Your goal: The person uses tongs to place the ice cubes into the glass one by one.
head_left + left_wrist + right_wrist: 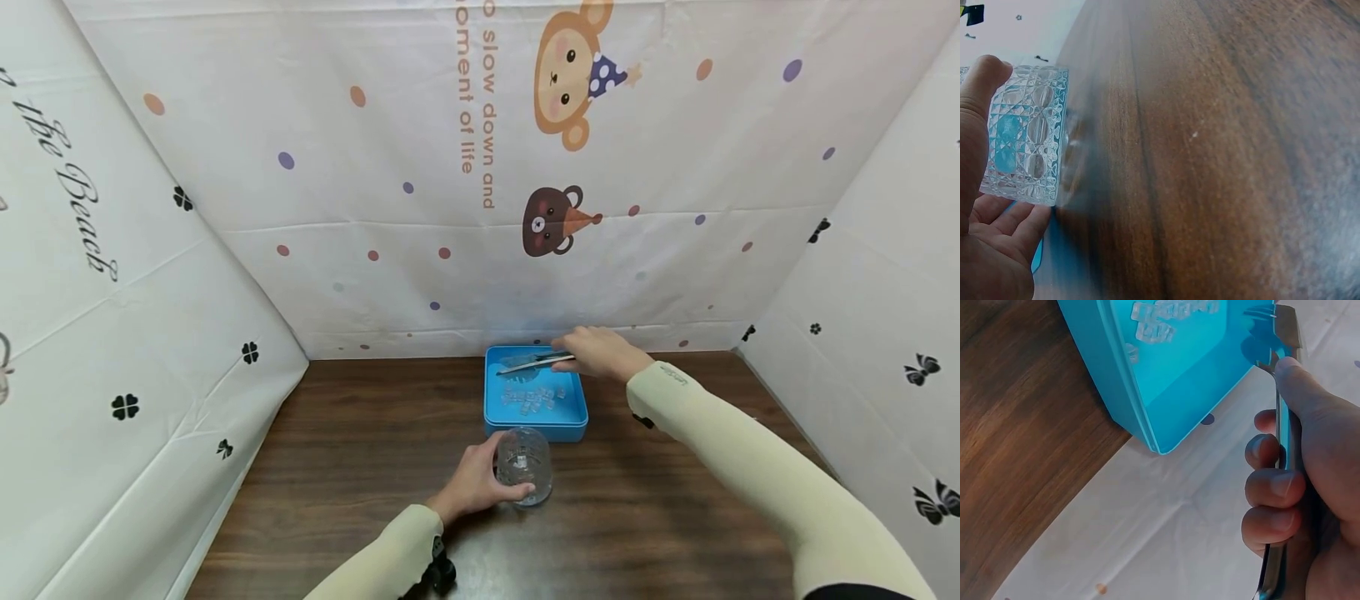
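My left hand (474,482) grips a clear cut-glass tumbler (529,471) on the table, thumb on its near side and fingers round the far side. Up close in the left wrist view, the glass (1025,131) shows a diamond-and-oval pattern. Over the back of a blue rectangular box (567,433), my right hand (597,352) holds metal tongs (528,365). Their tips point left inside the box's outline. In the right wrist view the tongs (1287,328) have a tined end, and my fingers curl round the arms. Several clear ice-like cubes (531,400) lie on the box floor.
The dark wood-grain table (360,467) carries the box and glass. A white printed cloth (420,275) rises right behind the box. Similar cloth walls stand on the left (150,350) and on the right (862,333).
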`<action>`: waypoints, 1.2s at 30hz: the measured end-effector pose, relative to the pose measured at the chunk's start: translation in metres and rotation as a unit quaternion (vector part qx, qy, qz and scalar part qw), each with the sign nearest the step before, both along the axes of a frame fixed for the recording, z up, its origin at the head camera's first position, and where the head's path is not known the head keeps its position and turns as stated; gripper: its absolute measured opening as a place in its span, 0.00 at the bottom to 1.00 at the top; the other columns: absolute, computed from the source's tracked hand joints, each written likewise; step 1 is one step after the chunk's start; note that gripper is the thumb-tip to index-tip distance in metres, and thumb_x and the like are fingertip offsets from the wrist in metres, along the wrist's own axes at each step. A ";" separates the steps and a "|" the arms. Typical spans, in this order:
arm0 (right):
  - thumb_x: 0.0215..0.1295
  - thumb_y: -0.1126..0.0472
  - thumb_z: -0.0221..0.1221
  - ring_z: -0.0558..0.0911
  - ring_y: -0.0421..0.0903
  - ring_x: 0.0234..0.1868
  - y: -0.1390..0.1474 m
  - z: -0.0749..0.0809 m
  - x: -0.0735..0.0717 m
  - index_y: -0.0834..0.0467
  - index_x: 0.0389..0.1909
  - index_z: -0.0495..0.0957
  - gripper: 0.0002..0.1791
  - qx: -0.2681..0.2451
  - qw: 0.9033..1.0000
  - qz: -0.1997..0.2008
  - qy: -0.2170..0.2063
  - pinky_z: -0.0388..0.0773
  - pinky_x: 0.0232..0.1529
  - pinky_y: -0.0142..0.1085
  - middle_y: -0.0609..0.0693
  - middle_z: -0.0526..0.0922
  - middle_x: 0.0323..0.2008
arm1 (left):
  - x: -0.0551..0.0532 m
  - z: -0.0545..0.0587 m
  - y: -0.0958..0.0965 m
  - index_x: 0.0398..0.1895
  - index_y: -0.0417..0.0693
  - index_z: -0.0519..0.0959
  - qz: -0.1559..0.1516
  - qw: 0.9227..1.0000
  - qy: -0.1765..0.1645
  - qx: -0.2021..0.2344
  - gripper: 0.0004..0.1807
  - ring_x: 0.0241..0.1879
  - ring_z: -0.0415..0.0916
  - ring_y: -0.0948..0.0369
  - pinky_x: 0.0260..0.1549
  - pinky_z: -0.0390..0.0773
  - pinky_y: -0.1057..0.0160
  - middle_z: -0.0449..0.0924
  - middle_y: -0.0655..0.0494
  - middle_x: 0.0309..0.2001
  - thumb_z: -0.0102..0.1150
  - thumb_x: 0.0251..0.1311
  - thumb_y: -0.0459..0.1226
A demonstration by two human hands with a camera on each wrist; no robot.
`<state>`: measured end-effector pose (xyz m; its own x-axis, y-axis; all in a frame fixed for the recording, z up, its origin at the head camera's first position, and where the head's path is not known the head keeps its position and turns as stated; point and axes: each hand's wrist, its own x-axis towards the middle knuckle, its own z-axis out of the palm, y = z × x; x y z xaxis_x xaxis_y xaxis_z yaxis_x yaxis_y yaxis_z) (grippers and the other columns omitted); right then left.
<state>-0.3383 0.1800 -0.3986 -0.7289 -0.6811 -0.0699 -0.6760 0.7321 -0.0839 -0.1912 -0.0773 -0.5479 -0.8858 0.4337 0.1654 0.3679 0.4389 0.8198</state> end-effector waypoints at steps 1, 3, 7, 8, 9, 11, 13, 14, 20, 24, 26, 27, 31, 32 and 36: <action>0.72 0.45 0.62 0.84 0.56 0.53 -0.002 0.000 -0.001 0.61 0.63 0.80 0.29 0.005 1.000 -0.001 0.001 0.81 0.54 0.52 0.57 0.85 0.54 | 0.000 0.000 0.000 0.70 0.50 0.70 -0.001 1.000 -0.002 0.001 0.44 0.50 0.81 0.65 0.47 0.81 0.65 0.81 0.55 0.57 0.76 0.54 0.57; 0.71 0.44 0.63 0.84 0.55 0.53 -0.004 -0.001 -0.003 0.60 0.63 0.81 0.29 0.013 1.000 -0.004 0.002 0.81 0.54 0.51 0.56 0.85 0.55 | 0.000 0.000 0.000 0.70 0.50 0.70 -0.002 1.000 -0.002 0.002 0.44 0.50 0.81 0.65 0.47 0.81 0.65 0.81 0.55 0.56 0.75 0.54 0.56; 0.70 0.44 0.64 0.83 0.55 0.53 -0.009 -0.004 -0.007 0.60 0.61 0.82 0.28 0.031 0.999 -0.003 0.007 0.81 0.53 0.50 0.55 0.86 0.54 | 0.000 0.000 0.000 0.70 0.49 0.70 -0.001 1.000 -0.002 0.000 0.44 0.51 0.81 0.65 0.47 0.81 0.66 0.81 0.55 0.57 0.75 0.54 0.57; 0.70 0.44 0.64 0.84 0.54 0.52 -0.011 -0.005 -0.008 0.59 0.61 0.82 0.28 0.036 0.999 -0.002 0.010 0.82 0.52 0.49 0.55 0.86 0.53 | 0.000 0.000 -0.001 0.70 0.49 0.69 -0.001 1.000 0.000 -0.001 0.44 0.51 0.81 0.64 0.47 0.81 0.66 0.81 0.55 0.57 0.75 0.54 0.56; 0.70 0.44 0.64 0.84 0.54 0.52 -0.012 -0.006 -0.009 0.59 0.61 0.82 0.28 0.040 0.999 -0.002 0.012 0.82 0.52 0.49 0.54 0.86 0.53 | 0.000 0.000 -0.001 0.70 0.49 0.69 -0.001 1.000 0.001 -0.001 0.44 0.51 0.81 0.64 0.47 0.81 0.66 0.81 0.54 0.57 0.75 0.54 0.56; 0.69 0.44 0.65 0.84 0.53 0.50 -0.014 -0.008 -0.010 0.58 0.60 0.83 0.27 0.049 0.999 -0.003 0.019 0.83 0.49 0.48 0.54 0.86 0.51 | 0.000 0.000 -0.001 0.70 0.48 0.69 -0.001 1.000 0.003 0.000 0.44 0.52 0.81 0.63 0.48 0.81 0.65 0.81 0.54 0.57 0.75 0.54 0.56; 0.68 0.44 0.66 0.85 0.51 0.47 -0.016 -0.009 -0.011 0.57 0.59 0.84 0.26 0.060 0.998 -0.002 0.030 0.84 0.46 0.46 0.52 0.87 0.50 | 0.000 0.000 -0.001 0.70 0.48 0.69 -0.002 1.000 0.004 0.001 0.44 0.52 0.81 0.63 0.48 0.81 0.65 0.81 0.54 0.58 0.75 0.54 0.56; 0.68 0.44 0.66 0.86 0.50 0.46 -0.016 -0.009 -0.011 0.56 0.58 0.84 0.26 0.065 0.997 0.001 0.036 0.84 0.44 0.45 0.52 0.87 0.49 | 0.000 0.000 -0.001 0.70 0.48 0.69 -0.003 1.000 0.004 0.001 0.44 0.52 0.81 0.63 0.48 0.81 0.65 0.81 0.54 0.57 0.75 0.54 0.56; 0.67 0.43 0.67 0.87 0.48 0.41 -0.021 -0.013 -0.013 0.54 0.56 0.85 0.24 0.088 0.994 0.013 0.058 0.85 0.39 0.43 0.50 0.88 0.47 | 0.000 -0.002 -0.001 0.70 0.49 0.69 -0.001 1.000 0.001 -0.003 0.44 0.51 0.81 0.65 0.47 0.81 0.65 0.81 0.55 0.57 0.75 0.55 0.56; 0.66 0.44 0.68 0.87 0.48 0.41 -0.024 -0.013 -0.013 0.53 0.56 0.85 0.23 0.096 0.994 0.008 0.058 0.85 0.40 0.43 0.50 0.88 0.47 | 0.000 -0.002 -0.001 0.70 0.48 0.69 -0.001 1.000 0.003 -0.006 0.44 0.50 0.81 0.65 0.47 0.81 0.65 0.81 0.54 0.57 0.74 0.55 0.57; 0.66 0.44 0.67 0.87 0.48 0.41 -0.025 -0.014 -0.013 0.53 0.56 0.86 0.23 0.101 0.993 0.005 0.059 0.85 0.40 0.43 0.50 0.88 0.46 | 0.000 -0.002 0.000 0.70 0.47 0.69 -0.001 1.000 0.004 -0.006 0.44 0.51 0.81 0.65 0.47 0.81 0.65 0.81 0.54 0.57 0.74 0.55 0.57; 0.66 0.44 0.67 0.87 0.48 0.40 -0.026 -0.015 -0.013 0.53 0.56 0.85 0.23 0.104 0.993 0.005 0.060 0.85 0.40 0.43 0.50 0.88 0.46 | 0.000 -0.002 0.000 0.70 0.47 0.69 -0.002 1.000 0.004 -0.005 0.44 0.51 0.81 0.65 0.47 0.81 0.65 0.81 0.54 0.57 0.75 0.55 0.57; 0.67 0.45 0.68 0.87 0.48 0.40 -0.027 -0.016 -0.014 0.53 0.56 0.86 0.22 0.105 0.993 0.000 0.060 0.85 0.40 0.43 0.49 0.88 0.45 | 0.001 0.000 0.000 0.70 0.46 0.69 -0.001 1.000 0.003 -0.004 0.44 0.51 0.81 0.65 0.48 0.81 0.65 0.81 0.53 0.57 0.75 0.55 0.56; 0.67 0.45 0.68 0.87 0.48 0.40 -0.027 -0.017 -0.014 0.53 0.56 0.86 0.22 0.104 0.993 0.000 0.061 0.85 0.40 0.43 0.49 0.88 0.45 | 0.001 0.000 0.000 0.70 0.46 0.69 -0.001 1.000 0.003 -0.003 0.44 0.51 0.81 0.64 0.47 0.81 0.65 0.81 0.53 0.57 0.75 0.55 0.56; 0.67 0.46 0.68 0.87 0.47 0.39 -0.027 -0.018 -0.015 0.53 0.55 0.86 0.21 0.104 0.993 0.002 0.064 0.85 0.39 0.43 0.49 0.88 0.44 | 0.002 0.000 0.000 0.70 0.46 0.70 -0.001 1.000 0.002 0.001 0.44 0.51 0.81 0.64 0.47 0.81 0.65 0.81 0.53 0.57 0.75 0.55 0.55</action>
